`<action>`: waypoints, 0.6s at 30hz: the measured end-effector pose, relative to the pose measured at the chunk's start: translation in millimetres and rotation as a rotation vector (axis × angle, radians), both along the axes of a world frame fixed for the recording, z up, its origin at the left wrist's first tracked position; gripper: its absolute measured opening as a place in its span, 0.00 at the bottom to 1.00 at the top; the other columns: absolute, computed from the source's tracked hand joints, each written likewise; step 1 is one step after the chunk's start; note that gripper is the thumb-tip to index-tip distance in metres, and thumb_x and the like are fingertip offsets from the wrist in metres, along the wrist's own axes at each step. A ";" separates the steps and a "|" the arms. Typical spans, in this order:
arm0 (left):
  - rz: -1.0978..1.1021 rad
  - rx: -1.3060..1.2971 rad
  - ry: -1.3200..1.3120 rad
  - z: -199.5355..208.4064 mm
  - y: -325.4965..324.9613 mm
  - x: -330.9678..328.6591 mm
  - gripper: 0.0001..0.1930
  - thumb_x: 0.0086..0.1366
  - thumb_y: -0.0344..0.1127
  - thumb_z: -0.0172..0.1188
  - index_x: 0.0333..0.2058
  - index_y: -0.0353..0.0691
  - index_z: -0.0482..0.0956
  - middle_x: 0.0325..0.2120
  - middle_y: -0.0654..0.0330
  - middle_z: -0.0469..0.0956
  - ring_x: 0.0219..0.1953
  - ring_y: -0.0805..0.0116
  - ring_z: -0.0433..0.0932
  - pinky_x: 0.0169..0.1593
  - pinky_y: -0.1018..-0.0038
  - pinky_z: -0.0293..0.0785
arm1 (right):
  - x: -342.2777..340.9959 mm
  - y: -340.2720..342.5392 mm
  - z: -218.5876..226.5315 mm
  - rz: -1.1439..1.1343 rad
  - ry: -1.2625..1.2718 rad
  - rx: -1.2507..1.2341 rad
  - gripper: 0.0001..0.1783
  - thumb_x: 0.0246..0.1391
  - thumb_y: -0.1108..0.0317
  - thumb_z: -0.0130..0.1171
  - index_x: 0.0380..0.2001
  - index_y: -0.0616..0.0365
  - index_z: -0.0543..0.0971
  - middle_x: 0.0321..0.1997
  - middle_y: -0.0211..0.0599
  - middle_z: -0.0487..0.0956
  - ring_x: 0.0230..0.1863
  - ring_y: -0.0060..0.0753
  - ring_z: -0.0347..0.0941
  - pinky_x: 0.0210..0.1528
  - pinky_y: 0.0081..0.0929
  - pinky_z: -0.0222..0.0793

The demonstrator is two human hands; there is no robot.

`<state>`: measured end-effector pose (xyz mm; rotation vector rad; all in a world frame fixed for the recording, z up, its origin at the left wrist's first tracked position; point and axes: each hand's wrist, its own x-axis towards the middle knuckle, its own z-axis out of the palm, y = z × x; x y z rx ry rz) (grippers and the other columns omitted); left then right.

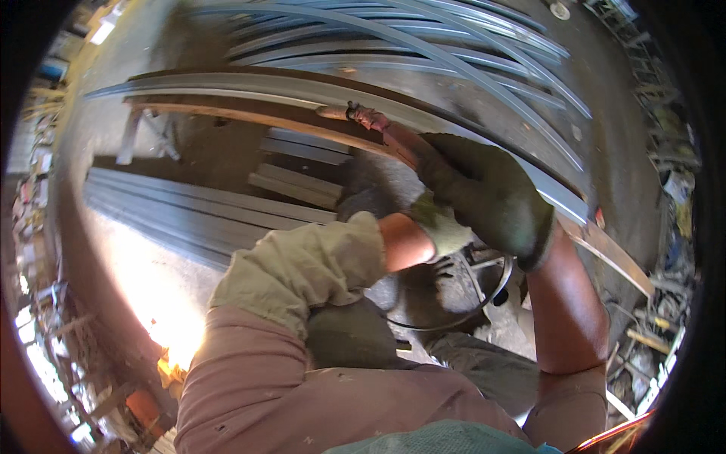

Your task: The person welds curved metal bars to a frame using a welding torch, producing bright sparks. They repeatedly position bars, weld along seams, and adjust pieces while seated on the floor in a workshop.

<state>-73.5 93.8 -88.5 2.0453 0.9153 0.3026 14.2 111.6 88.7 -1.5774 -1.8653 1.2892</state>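
Observation:
My right hand (pixel 491 197), in a dark green glove, is closed around a rod-like tool (pixel 368 118). It has a tan tip, a dark band and a reddish wrapped part, and points left above a long brown beam (pixel 257 112). Its exact kind does not show. Close under the right hand is my left hand (pixel 443 225) in a pale glove, its fingers mostly hidden; a cream cloth sleeve (pixel 310 257) covers that forearm. A long grey metal bar (pixel 556 198) lies along the beam, passing just beyond my right hand.
Several grey metal lengths (pixel 181 204) lie at the left, with more curved-looking bars (pixel 423 49) across the far floor. A cable loop (pixel 495 291) hangs below my hands. Bright light (pixel 178 333) glares at the lower left. Clutter (pixel 669 303) lines the right side.

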 end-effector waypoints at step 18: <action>-0.142 0.774 0.355 35.1 10.6 -22.5 0.40 0.61 0.65 0.80 0.62 0.42 0.86 0.87 0.53 0.58 0.79 0.40 0.68 0.76 0.09 0.50 | 179.7 -204.2 33.8 -0.815 -0.186 -0.354 0.33 0.83 0.44 0.61 0.66 0.67 0.85 0.40 0.36 0.89 0.20 0.16 0.74 0.23 0.21 0.66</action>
